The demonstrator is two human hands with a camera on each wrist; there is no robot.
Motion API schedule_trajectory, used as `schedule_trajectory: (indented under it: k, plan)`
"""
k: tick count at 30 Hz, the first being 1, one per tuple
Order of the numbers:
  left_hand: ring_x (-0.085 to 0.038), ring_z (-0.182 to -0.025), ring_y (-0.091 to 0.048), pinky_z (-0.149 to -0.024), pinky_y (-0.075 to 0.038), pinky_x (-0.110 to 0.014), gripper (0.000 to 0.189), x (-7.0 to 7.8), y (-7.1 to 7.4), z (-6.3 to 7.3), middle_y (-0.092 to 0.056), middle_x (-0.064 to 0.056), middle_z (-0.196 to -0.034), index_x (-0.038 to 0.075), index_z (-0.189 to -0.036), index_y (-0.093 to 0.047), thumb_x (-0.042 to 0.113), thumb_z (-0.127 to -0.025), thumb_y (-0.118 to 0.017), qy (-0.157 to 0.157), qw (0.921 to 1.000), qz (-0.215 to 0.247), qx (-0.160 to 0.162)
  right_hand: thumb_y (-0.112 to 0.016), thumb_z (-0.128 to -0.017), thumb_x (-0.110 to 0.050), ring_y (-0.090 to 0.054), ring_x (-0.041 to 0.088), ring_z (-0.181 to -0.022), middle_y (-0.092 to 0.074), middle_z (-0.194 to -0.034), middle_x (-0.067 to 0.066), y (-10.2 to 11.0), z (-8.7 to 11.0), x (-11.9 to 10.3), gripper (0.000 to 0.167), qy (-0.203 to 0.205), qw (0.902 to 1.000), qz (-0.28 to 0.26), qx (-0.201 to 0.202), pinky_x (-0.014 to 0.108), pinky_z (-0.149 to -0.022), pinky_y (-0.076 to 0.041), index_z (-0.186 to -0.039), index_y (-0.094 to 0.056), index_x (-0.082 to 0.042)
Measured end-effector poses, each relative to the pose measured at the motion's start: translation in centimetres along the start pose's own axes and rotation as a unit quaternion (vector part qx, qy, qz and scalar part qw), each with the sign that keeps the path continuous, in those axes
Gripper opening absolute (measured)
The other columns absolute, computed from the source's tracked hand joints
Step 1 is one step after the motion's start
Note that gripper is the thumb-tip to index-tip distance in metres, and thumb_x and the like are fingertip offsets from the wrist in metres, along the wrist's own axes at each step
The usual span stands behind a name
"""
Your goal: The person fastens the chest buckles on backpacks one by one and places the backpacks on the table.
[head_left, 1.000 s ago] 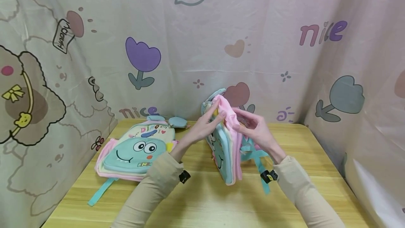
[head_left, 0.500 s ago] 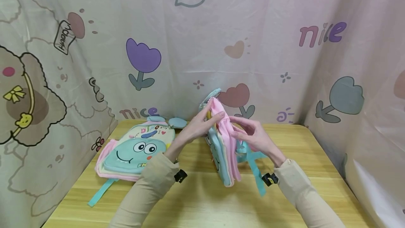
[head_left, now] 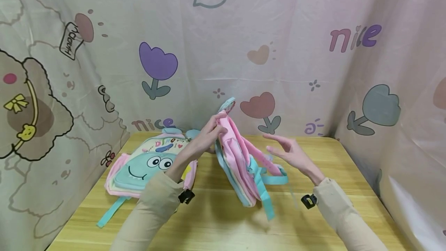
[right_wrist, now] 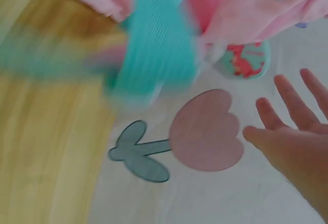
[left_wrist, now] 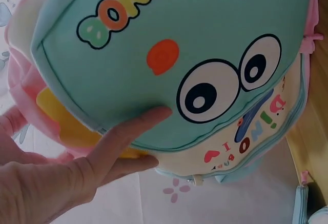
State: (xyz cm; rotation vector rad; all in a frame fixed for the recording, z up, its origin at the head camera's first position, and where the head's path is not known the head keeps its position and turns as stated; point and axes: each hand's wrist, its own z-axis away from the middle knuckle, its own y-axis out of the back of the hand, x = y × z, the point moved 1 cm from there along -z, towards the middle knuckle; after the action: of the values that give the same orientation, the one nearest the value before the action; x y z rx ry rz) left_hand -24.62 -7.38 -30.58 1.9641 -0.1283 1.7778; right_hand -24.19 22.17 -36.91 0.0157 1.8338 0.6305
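Note:
A small pink and teal children's backpack (head_left: 233, 154) stands on edge, tilted, near the middle of the table. My left hand (head_left: 205, 136) grips its upper side edge. In the left wrist view, the fingers (left_wrist: 138, 124) lie across the teal front pocket (left_wrist: 128, 75), which has a cartoon face, with the thumb on the pink side. Right of the backpack, my right hand (head_left: 292, 156) is apart from it, fingers spread and holding nothing. Its teal strap (head_left: 265, 196) hangs down toward the table, and the teal webbing (right_wrist: 159, 44) is blurred in the right wrist view.
A matching backpack (head_left: 139, 169) lies face up on the left of the wooden table (head_left: 313, 220), one teal strap (head_left: 113, 211) trailing toward the front. A printed curtain (head_left: 296, 88) encloses the table's back and sides.
The held backpack has turned and tilted leftward at the top, showing more of its pink side and straps. My right hand has let go and moved right; my left hand has moved left with it.

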Motion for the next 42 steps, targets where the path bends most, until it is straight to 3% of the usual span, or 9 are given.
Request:
schedule_trajectory:
  k: [3,6,13,19,24,30,33,42]
  plan:
    - [-0.042,-0.140,-0.036,-0.097,-0.047,-0.071,0.062,-0.1,0.1,0.4,-0.019,-0.017,-0.161,0.021,-0.153,-0.020,0.034,-0.101,-0.051,0.014,0.9996,-0.014,0.021,-0.062,-0.101,-0.029,-0.025,0.041,-0.153,-0.042,-0.159,0.015,0.1,0.3,1.0,0.054,-0.030,0.9989,0.030,-0.019,0.068,-0.121,-0.017,-0.149,-0.048,-0.010]
    - [-0.040,-0.132,-0.044,-0.096,-0.052,-0.064,0.065,-0.3,0.3,0.7,-0.027,-0.020,-0.158,0.022,-0.151,-0.021,0.038,-0.099,-0.057,0.024,0.9984,-0.032,0.041,-0.062,-0.100,-0.030,-0.023,0.045,-0.152,-0.041,-0.159,0.018,0.2,0.6,2.0,0.055,-0.033,0.9972,0.055,-0.038,0.070,-0.119,-0.017,-0.149,-0.047,-0.009]
    - [-0.042,-0.131,-0.048,-0.089,-0.058,-0.058,0.064,-1.1,1.0,1.1,-0.024,-0.020,-0.161,0.024,-0.150,-0.022,0.031,-0.097,-0.058,0.039,0.9982,-0.017,0.041,-0.063,-0.100,-0.027,-0.029,0.047,-0.149,-0.042,-0.157,0.021,-0.4,1.3,4.0,0.057,-0.022,0.9945,0.069,-0.077,0.065,-0.120,-0.020,-0.150,-0.046,-0.005]
    - [-0.042,-0.133,-0.044,-0.088,-0.058,-0.058,0.066,-2.2,1.6,1.4,-0.024,-0.020,-0.162,0.024,-0.154,-0.021,0.025,-0.096,-0.052,0.033,0.9987,0.004,0.040,-0.062,-0.100,-0.026,-0.033,0.048,-0.147,-0.041,-0.159,0.019,-0.9,1.8,5.1,0.059,-0.024,0.9918,0.060,-0.110,0.066,-0.119,-0.024,-0.151,-0.043,-0.004]
    - [-0.037,-0.123,-0.052,-0.085,-0.060,-0.044,0.067,-3.1,1.7,1.6,-0.029,-0.018,-0.159,0.026,-0.157,-0.019,0.021,-0.097,-0.049,0.027,0.9984,0.029,0.040,-0.062,-0.100,-0.025,-0.033,0.051,-0.146,-0.039,-0.160,0.021,-1.3,2.2,5.9,0.060,-0.029,0.9891,0.051,-0.136,0.068,-0.117,-0.025,-0.152,-0.041,-0.004]
    - [-0.029,-0.111,-0.060,-0.079,-0.061,-0.036,0.064,-4.4,1.6,1.9,-0.038,-0.021,-0.151,0.024,-0.158,-0.019,0.020,-0.102,-0.049,0.013,0.9975,0.053,0.045,-0.063,-0.100,-0.022,-0.034,0.056,-0.143,-0.036,-0.160,0.024,-1.6,2.3,6.6,0.062,-0.021,0.9857,0.038,-0.163,0.072,-0.115,-0.024,-0.153,-0.039,-0.002]
    - [-0.024,-0.106,-0.063,-0.076,-0.061,-0.033,0.064,-5.3,1.5,1.9,-0.042,-0.022,-0.148,0.022,-0.158,-0.019,0.019,-0.103,-0.050,0.009,0.9968,0.066,0.044,-0.063,-0.099,-0.022,-0.033,0.057,-0.142,-0.036,-0.160,0.025,-1.6,2.3,6.8,0.063,-0.028,0.9850,0.030,-0.167,0.073,-0.114,-0.024,-0.154,-0.038,-0.003]
    - [-0.026,-0.121,-0.057,-0.081,-0.059,-0.028,0.069,-8.5,0.8,1.2,-0.034,-0.021,-0.160,0.016,-0.160,-0.019,0.007,-0.100,-0.052,0.009,0.9940,0.105,0.029,-0.069,-0.095,-0.027,-0.037,0.052,-0.143,-0.038,-0.159,0.024,-0.7,3.0,8.1,0.066,-0.083,0.9854,0.040,-0.143,0.072,-0.110,-0.035,-0.154,-0.041,-0.013]
